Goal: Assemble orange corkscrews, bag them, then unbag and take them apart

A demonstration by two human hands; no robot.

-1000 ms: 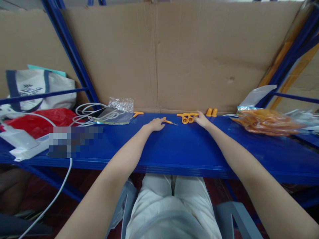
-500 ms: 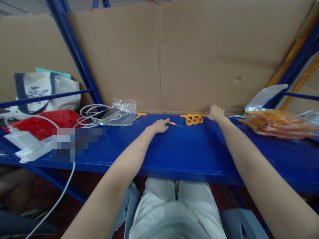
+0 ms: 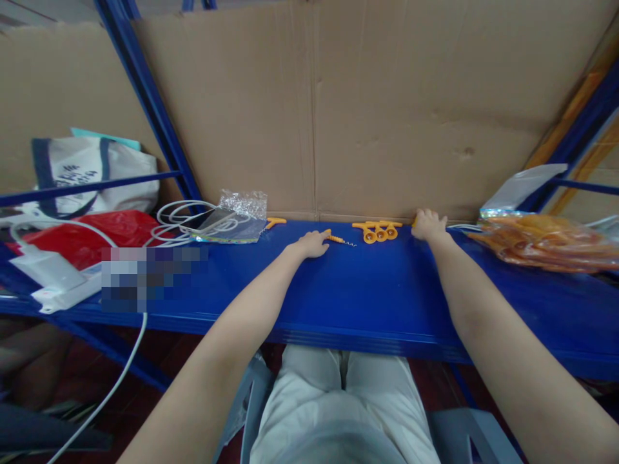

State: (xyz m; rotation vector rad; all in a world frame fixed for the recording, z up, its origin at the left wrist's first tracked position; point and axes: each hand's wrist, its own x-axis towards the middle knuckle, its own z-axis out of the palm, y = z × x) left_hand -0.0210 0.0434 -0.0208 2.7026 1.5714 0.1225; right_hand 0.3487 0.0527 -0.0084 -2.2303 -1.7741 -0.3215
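Observation:
My left hand [image 3: 313, 244] rests low over the blue tabletop, its fingers closed on the orange end of a corkscrew [image 3: 336, 239]. The corkscrew's thin metal spiral points right. Farther right, my right hand [image 3: 429, 224] is by the cardboard, closed around an orange plastic piece [image 3: 414, 222] that is mostly hidden. Between the hands lie several orange T-shaped pieces with round cups [image 3: 380, 232], side by side. Another orange T-handle [image 3: 276, 222] with a metal spiral lies left of my left hand, beside a clear plastic bag [image 3: 242, 219].
A cardboard sheet [image 3: 387, 116] stands along the back of the blue table [image 3: 353, 296]. At right is a clear bag of orange pieces [image 3: 551, 241]. White cables [image 3: 169, 216], a red bag [image 3: 116, 235] and a white power strip [image 3: 72, 290] are at left.
My right hand has moved a little to the right, away from the row of orange pieces. The left hand and its corkscrew stay put on the table.

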